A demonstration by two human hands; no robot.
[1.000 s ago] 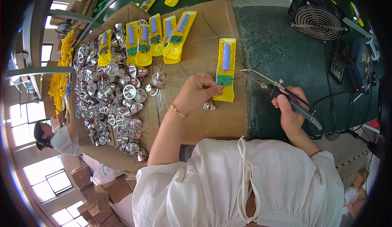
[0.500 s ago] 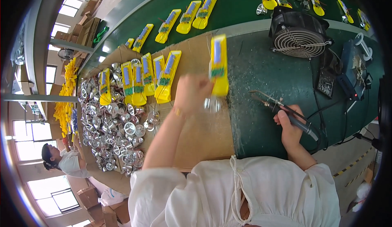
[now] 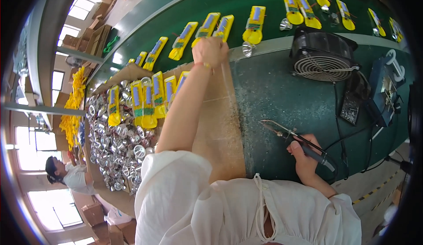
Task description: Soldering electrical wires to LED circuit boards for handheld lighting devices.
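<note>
My left hand reaches to the green belt, its fingers closed on the lower end of a yellow flashlight shell that carries a blue battery. The hand hides that end. Just right of it, another yellow shell lies on the belt, with a silver reflector hanging from it over the belt's edge. In my right hand is a soldering iron with a thin metal tube alongside; its tip points left above the green bench.
Shiny reflectors pile up at left, several yellow shells lying on them. Brown cardboard covers the bench's middle. A black fan and a solder spool stand at right. Another person is at far left.
The shell my left hand held is now on the belt with its reflector. My left hand has moved forward to the shell left of it, which has shifted slightly nearer. The iron stays in my right hand.
</note>
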